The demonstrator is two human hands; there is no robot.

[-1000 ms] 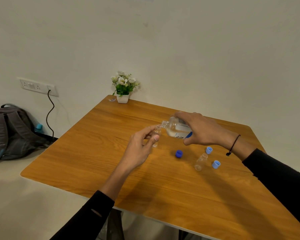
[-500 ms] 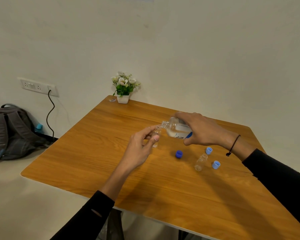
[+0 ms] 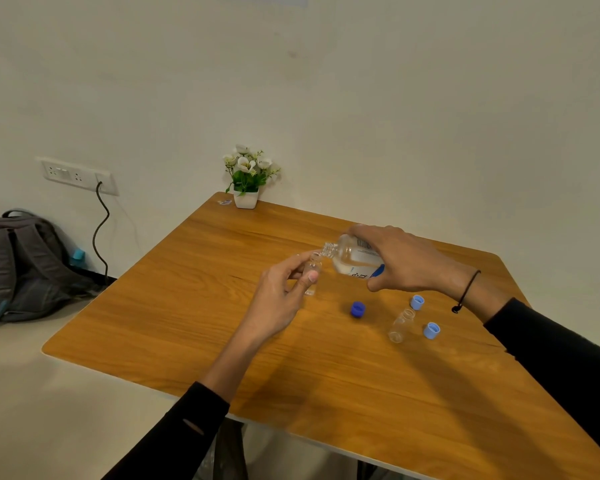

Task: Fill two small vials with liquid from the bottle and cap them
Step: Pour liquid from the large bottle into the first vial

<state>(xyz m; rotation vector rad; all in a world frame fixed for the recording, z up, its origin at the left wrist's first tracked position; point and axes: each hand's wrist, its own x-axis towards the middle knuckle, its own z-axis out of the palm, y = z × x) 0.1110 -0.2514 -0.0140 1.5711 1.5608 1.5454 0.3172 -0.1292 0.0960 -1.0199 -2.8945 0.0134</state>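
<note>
My left hand (image 3: 280,299) holds a small clear vial (image 3: 313,271) upright above the wooden table (image 3: 222,306), pinched between thumb and fingers. My right hand (image 3: 406,261) grips a clear bottle (image 3: 352,259) with a white and blue label, tipped nearly flat, its open mouth at the vial's rim. A second empty vial (image 3: 400,325) lies on its side on the table. The dark blue bottle cap (image 3: 357,309) rests in front of the bottle. Two light blue vial caps (image 3: 417,302) (image 3: 431,330) sit on either side of the lying vial.
A small white pot of flowers (image 3: 246,181) stands at the table's far corner, with a small scrap (image 3: 224,202) beside it. On the floor at the left sits a grey backpack (image 3: 21,268), under a wall socket with a black cable (image 3: 99,230).
The bottle stays tipped at the vial's mouth and both hands hold almost the same position; only a slight shift is visible.
</note>
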